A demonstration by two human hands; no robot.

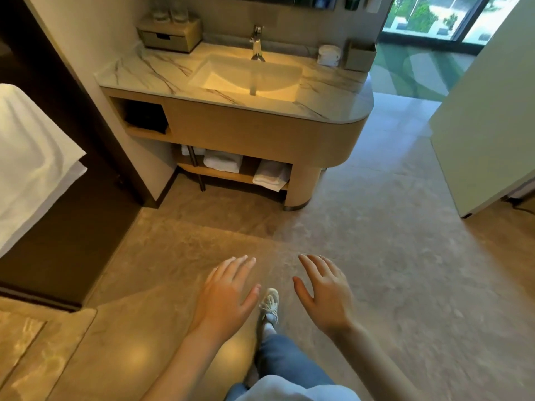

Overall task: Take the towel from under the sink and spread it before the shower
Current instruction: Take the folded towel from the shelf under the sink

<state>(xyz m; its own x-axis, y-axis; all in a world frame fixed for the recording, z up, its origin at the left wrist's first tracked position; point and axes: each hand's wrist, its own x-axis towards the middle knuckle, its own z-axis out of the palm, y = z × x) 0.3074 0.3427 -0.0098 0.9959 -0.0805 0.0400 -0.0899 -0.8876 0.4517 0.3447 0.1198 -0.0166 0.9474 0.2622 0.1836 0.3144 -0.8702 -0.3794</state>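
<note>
From the head view, a rounded vanity [260,131] with a pale wood front carries a glossy white marble top [150,68] veined in grey, into which a rectangular basin [246,75] is sunk below one chrome tap [257,43]. Under the basin, on the open lower shelf [228,175], lie three folded white towels of soft, nubbly cloth: a small one at the left [192,150], a thicker block in the middle [223,160], and the rightmost towel [272,175], which overhangs the shelf's front edge. A dark cubby [146,117] sits at the upper left of the cabinet. On the counter stand a small box with a drawer [170,34], two clear glasses [170,10] on top of it, a rolled white cloth [329,55] and a square holder [360,55]. The floor [390,256] is smooth, mottled beige stone with a soft sheen. The left hand [228,296] and right hand [325,293] hover palm down over it, well short of the shelf, fingers spread loosely apart and holding nothing. Between them shows one pale laced shoe [269,305] below a blue denim leg [282,360]. A white door [486,125] stands open at right, and white draped fabric [29,157] hangs at left.
</note>
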